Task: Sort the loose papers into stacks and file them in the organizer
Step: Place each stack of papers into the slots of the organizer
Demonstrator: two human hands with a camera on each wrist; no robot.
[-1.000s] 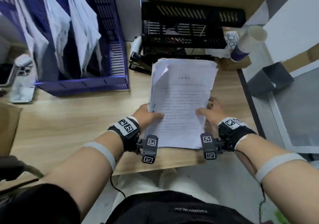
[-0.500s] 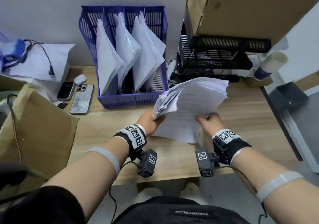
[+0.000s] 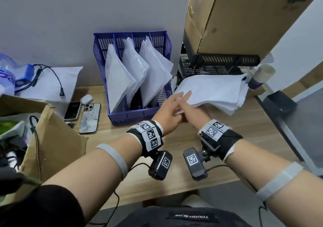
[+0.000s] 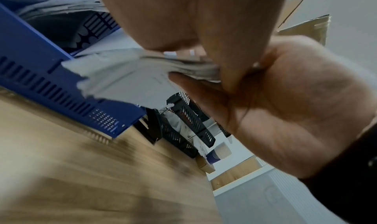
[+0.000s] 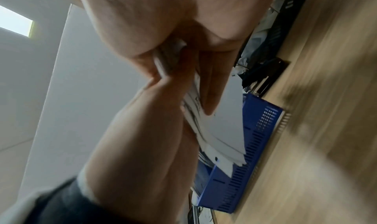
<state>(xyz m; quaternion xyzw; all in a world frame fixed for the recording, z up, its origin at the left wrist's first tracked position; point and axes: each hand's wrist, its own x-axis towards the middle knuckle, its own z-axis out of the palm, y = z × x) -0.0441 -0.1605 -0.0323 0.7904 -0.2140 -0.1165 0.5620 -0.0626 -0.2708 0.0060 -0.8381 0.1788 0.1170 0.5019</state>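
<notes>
Head view: both hands meet on one paper stack, roughly at frame centre, held above the bench.
paper stack [image 3: 215, 91]: thick, edges ragged, held nearly flat and fanning toward 2 o'clock; near corner sits just right of the organizer, clear of its slots.
left hand [image 3: 168, 111]: fingers [image 3: 187, 93] straight and pressed together on top of the stack's near corner; in the left wrist view the thumb comes up from below, so it pinches that corner.
right hand [image 3: 191, 112]: crossed tight against the left, slid under the stack; right wrist view shows fingers flat along the underside and the thumb clamping from the other face.
why this hold: my read is that two hands on one corner keep the loose sheets from sliding apart while the stack gets turned toward a slot.
organizer [image 3: 132, 116]: blue, slatted, at 11 o'clock from the hands; three slots already hold upright, leaning paper.
free slot: cannot tell which one is open; the rightmost looks most reachable.
risk: the far end is unsupported and drooping, so sheets could spill on tilt.
black tray rack [image 3: 218, 64]: at 1 o'clock, behind the stack, under a cardboard box [image 3: 236, 16].
bench [image 3: 174, 156]: wood; two phones [image 3: 82, 114] at 9 o'clock beside the organizer.
</notes>
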